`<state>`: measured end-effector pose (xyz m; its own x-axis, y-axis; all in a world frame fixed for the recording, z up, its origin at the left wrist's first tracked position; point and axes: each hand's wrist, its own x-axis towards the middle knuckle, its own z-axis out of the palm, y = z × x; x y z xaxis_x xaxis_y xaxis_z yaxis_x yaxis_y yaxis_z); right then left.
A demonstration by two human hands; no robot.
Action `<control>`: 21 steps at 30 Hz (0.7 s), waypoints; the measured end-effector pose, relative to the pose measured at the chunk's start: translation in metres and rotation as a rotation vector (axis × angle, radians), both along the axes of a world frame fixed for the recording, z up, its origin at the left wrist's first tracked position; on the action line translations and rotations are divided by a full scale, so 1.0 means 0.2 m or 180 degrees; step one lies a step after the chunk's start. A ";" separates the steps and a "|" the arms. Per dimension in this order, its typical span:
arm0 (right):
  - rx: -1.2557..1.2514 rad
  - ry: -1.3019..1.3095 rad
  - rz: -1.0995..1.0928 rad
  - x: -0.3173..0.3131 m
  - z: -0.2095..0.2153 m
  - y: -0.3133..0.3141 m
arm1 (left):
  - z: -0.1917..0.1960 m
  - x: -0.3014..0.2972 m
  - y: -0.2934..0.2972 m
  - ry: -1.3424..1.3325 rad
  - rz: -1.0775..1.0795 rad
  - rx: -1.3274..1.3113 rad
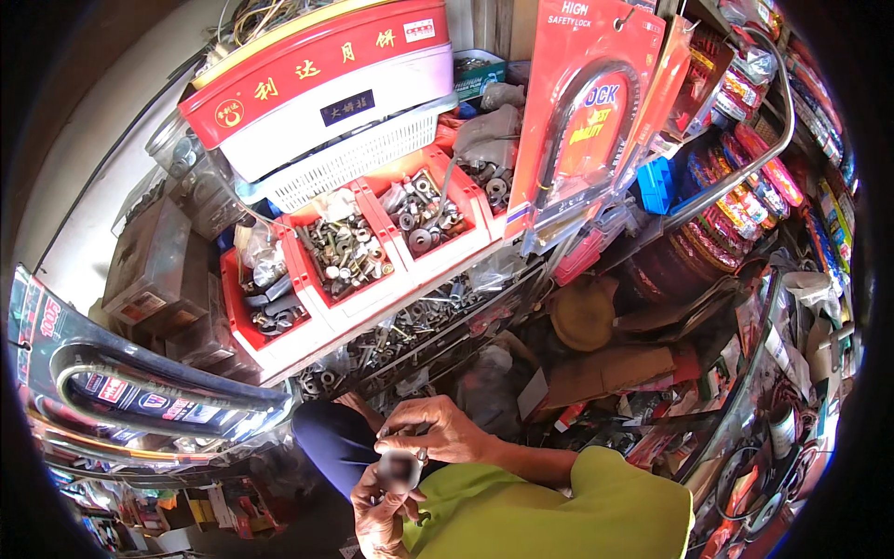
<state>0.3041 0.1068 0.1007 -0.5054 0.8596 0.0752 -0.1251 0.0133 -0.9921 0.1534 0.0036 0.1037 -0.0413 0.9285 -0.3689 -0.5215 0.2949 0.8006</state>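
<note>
Both hands come together low in the middle of the head view, in front of a yellow-green shirt. My left hand [377,524] is closed, fingers curled up around a small roundish thing [399,472] that is too blurred to name. Just above it, my right hand [438,430] reaches in from the right with its fingers bent and pinched close to that thing. Something small and dark shows at its fingertips, but I cannot make out what it is.
Beyond my hands, red bins [414,265] hold bolts, nuts and washers, with more loose hardware [396,331] below. A red tub [317,70] stands stacked above. Packaged locks [587,121] hang at right and left. A cardboard box [605,373] lies right. A dark blue trouser leg [331,443] is beside my hands.
</note>
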 end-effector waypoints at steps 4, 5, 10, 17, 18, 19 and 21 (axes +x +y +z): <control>-0.0510 0.0319 0.0365 -0.04 -0.02 0.00 | -0.03 -0.04 -0.03 -0.0140 -0.0159 -0.0143; -0.0593 0.0631 0.0412 -0.07 -0.03 -0.01 | -0.02 -0.05 -0.04 -0.0163 -0.0193 -0.0177; -0.0837 0.0552 0.0587 -0.05 -0.06 -0.05 | 0.05 -0.04 -0.04 -0.0416 -0.0422 -0.0234; -0.1541 0.0973 0.0217 -0.09 -0.05 -0.11 | -0.04 -0.10 -0.08 -0.0667 -0.0263 0.0069; -0.1411 0.1229 0.0216 -0.09 -0.03 -0.10 | -0.01 -0.10 -0.05 -0.0774 -0.0254 0.0160; -0.1394 0.1172 0.0213 -0.09 -0.01 -0.11 | 0.00 -0.09 -0.06 -0.0714 -0.0225 0.0152; -0.1533 0.1087 0.0328 -0.06 0.06 -0.13 | 0.02 -0.08 -0.10 -0.0691 -0.0224 0.0134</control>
<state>0.2917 0.0807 0.1121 -0.6038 0.7852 -0.1378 -0.4147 -0.4570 -0.7869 0.1383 -0.0155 0.1080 0.1001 0.9411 -0.3231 -0.6623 0.3054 0.6842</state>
